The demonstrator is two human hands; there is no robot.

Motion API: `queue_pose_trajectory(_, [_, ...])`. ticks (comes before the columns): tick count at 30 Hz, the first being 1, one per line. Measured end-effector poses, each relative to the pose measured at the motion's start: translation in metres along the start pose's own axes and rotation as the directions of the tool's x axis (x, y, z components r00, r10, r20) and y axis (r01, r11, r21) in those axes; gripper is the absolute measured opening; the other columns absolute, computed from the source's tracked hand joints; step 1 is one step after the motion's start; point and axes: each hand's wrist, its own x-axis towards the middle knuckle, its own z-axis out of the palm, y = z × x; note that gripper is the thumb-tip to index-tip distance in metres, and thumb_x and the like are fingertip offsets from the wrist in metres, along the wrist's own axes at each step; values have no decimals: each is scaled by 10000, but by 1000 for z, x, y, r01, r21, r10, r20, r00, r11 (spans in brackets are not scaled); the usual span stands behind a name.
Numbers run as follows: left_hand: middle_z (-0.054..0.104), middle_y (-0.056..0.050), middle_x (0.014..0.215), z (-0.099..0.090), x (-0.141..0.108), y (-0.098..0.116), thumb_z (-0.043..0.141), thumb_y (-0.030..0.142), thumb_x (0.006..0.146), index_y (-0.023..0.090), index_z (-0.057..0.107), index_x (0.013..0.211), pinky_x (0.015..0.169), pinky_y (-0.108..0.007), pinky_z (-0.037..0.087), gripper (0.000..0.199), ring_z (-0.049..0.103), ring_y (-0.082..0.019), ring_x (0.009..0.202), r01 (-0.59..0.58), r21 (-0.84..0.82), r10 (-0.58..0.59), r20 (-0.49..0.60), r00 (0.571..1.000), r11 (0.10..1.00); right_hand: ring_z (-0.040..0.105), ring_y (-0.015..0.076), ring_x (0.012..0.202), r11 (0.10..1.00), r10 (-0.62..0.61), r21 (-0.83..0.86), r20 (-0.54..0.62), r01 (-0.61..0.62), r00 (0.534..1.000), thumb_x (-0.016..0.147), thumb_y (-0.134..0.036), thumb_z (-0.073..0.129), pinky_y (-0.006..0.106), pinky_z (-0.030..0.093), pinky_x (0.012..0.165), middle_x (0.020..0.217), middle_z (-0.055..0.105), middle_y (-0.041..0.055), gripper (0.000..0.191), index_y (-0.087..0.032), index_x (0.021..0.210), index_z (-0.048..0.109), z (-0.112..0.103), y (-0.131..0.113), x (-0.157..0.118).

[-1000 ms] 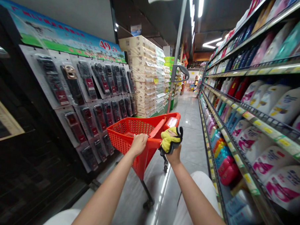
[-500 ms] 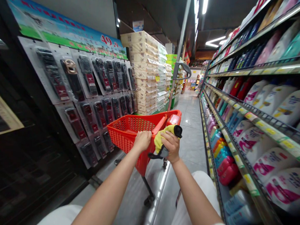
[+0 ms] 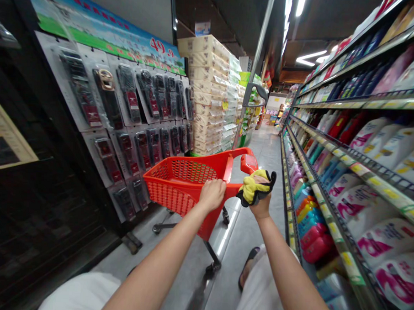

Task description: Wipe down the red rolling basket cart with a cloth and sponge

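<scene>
A red plastic shopping cart (image 3: 178, 185) with a perforated basket stands in front of me, turned so its basket points left. Closed over the near edge of the cart, beside the handle end, is my left hand (image 3: 212, 194). My right hand (image 3: 261, 206) is wrapped round a crumpled yellow and black fabric bundle that looks like a work glove (image 3: 252, 186), held just right of the cart's rim. The glove covers most of those fingers. Just above the glove is a small red box-shaped part (image 3: 249, 163) at the cart's handle.
Shelves of bottles (image 3: 373, 194) line the right side. On the left hangs a display of packaged belts (image 3: 130, 92). Stacked paper packs (image 3: 206, 91) stand behind the cart near a slanted metal pole (image 3: 261, 43). A tiled aisle (image 3: 269, 144) runs ahead.
The cart has swung so its basket lies more to the left. My right hand with the glove has moved right, and my left hand has shifted right along the cart's edge.
</scene>
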Motion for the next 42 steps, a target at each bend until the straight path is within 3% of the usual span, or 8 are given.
queue_pose_trajectory(4, [635, -126, 1256, -4, -9, -54, 248, 308, 981, 153, 577, 1216, 1053, -342, 390, 433, 559, -196, 1199, -93, -123, 89, -36, 995, 988, 591, 279, 1029, 999, -35, 13, -65, 36, 997, 805, -379, 503, 504, 479, 927, 979, 648, 87, 238, -263, 963, 638, -15, 14, 12])
queue_pose_trajectory(7, [586, -137, 1328, -5, -18, -98, 289, 350, 973, 157, 546, 1250, 1130, -521, 255, 424, 417, -280, 1351, 12, 27, -12, 16, 1000, 1000, 598, 270, 997, 1000, 23, -9, -94, -24, 995, 791, -377, 517, 481, 487, 907, 982, 637, 84, 257, -255, 997, 612, -17, 13, 17])
queue_pose_trajectory(11, [635, -169, 1135, 4, -30, -122, 333, 425, 960, 125, 581, 1129, 1108, -533, 252, 424, 561, -303, 1135, 39, 299, -57, 52, 997, 953, 559, 298, 1083, 970, 83, -213, -153, -115, 985, 762, -360, 596, 445, 458, 960, 1055, 619, 120, 307, -223, 1038, 590, -13, -1, 17])
queue_pose_trajectory(18, [601, -201, 1075, 16, -36, -112, 454, 379, 895, 92, 568, 1094, 974, -455, 350, 367, 539, -336, 1032, 79, 477, -73, -33, 997, 875, 519, 315, 1205, 905, -1, -423, 110, 47, 994, 796, -212, 550, 438, 340, 1062, 1170, 648, 130, 301, -194, 1089, 618, 32, -41, -5])
queue_pose_trajectory(25, [618, -137, 1063, 13, -42, -96, 352, 214, 899, 155, 581, 1081, 910, -398, 364, 298, 557, -278, 977, 107, 458, -123, 5, 992, 882, 599, 253, 1099, 844, -27, -453, 499, 287, 866, 937, -166, 414, 438, 446, 899, 1342, 583, 125, 297, -210, 1159, 607, 111, -88, -26])
queue_pose_trajectory(30, [608, -140, 1057, 20, -41, -86, 385, 223, 896, 160, 578, 1089, 965, -424, 332, 280, 558, -288, 1009, 109, 426, -107, -30, 994, 898, 531, 262, 1237, 824, -76, -454, 504, 339, 860, 911, -144, 449, 447, 410, 967, 1432, 510, 121, 324, -194, 1189, 607, 66, -56, -13])
queue_pose_trajectory(36, [588, -166, 1104, 35, -35, -66, 463, 259, 872, 143, 550, 1121, 912, -442, 354, 288, 519, -325, 1047, 110, 382, -104, -36, 994, 918, 501, 297, 1284, 874, 29, -480, 208, 76, 978, 852, -208, 539, 416, 419, 1000, 1285, 629, 143, 326, -178, 1159, 645, -28, 17, 39])
queue_pose_trajectory(42, [576, -172, 1122, 45, -29, -36, 452, 230, 881, 121, 538, 1177, 880, -430, 364, 327, 512, -318, 1047, 171, 363, -171, -33, 985, 916, 528, 308, 1259, 889, 83, -457, 215, 25, 973, 800, -165, 562, 423, 434, 1004, 1141, 694, 127, 319, -175, 1100, 669, 1, 24, 40])
